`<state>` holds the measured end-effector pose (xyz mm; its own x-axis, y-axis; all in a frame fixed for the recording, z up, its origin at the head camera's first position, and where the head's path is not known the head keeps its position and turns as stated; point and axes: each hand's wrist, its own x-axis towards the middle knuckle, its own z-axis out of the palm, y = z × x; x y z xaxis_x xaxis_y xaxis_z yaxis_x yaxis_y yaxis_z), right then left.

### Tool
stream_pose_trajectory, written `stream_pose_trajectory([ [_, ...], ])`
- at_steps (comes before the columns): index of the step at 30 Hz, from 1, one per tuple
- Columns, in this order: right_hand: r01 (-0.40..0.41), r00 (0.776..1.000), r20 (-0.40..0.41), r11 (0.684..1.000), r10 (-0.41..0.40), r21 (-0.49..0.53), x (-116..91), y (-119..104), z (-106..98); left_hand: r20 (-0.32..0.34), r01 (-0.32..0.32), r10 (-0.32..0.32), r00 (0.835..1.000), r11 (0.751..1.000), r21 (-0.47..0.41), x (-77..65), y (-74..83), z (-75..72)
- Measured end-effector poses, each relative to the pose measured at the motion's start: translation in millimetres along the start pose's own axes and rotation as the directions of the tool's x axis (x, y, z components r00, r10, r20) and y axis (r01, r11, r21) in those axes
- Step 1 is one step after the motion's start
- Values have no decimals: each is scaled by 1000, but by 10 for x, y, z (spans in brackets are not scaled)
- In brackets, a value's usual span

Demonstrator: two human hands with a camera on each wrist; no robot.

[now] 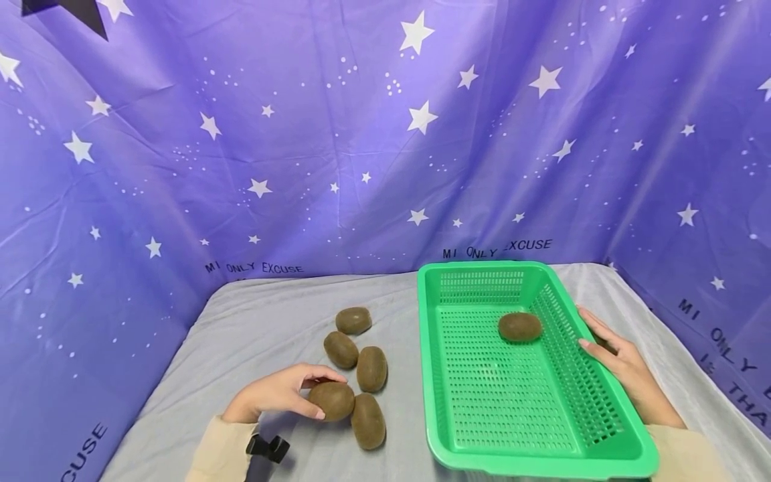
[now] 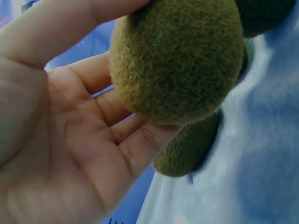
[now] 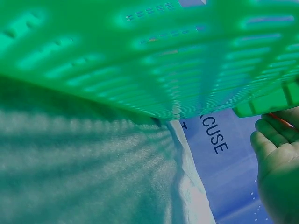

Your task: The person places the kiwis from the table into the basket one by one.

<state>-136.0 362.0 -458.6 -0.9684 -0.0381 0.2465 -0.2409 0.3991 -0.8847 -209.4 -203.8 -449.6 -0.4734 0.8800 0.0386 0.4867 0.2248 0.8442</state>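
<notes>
My left hand (image 1: 280, 391) grips a brown fuzzy kiwi (image 1: 331, 402) on the left part of the table, thumb on its near side and fingers over the far side. Seen from the left wrist, this kiwi (image 2: 177, 60) fills the space between thumb and fingers, with another kiwi (image 2: 191, 149) behind it. Several more lie right beside it, among them a near kiwi (image 1: 368, 423) and a far kiwi (image 1: 353, 320). My right hand (image 1: 629, 371) holds the right rim of a green plastic basket (image 1: 426, 375), fingers partly hidden under the edge. Inside the basket lies one kiwi (image 1: 520, 327).
A grey cloth (image 1: 277, 314) covers the table. Purple curtains (image 1: 337, 134) with white stars hang behind and at both sides. The basket's raised, slotted walls stand to the right of the loose kiwis. A black strap (image 1: 268, 448) is round the left wrist.
</notes>
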Motion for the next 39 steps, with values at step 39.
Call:
stream_pose_trajectory([
  [39, 9, 1000, -1, 1000, -9, -20, 3, 11, -3, -344, 16, -39, 938, 997, -71, 871, 422, 292],
])
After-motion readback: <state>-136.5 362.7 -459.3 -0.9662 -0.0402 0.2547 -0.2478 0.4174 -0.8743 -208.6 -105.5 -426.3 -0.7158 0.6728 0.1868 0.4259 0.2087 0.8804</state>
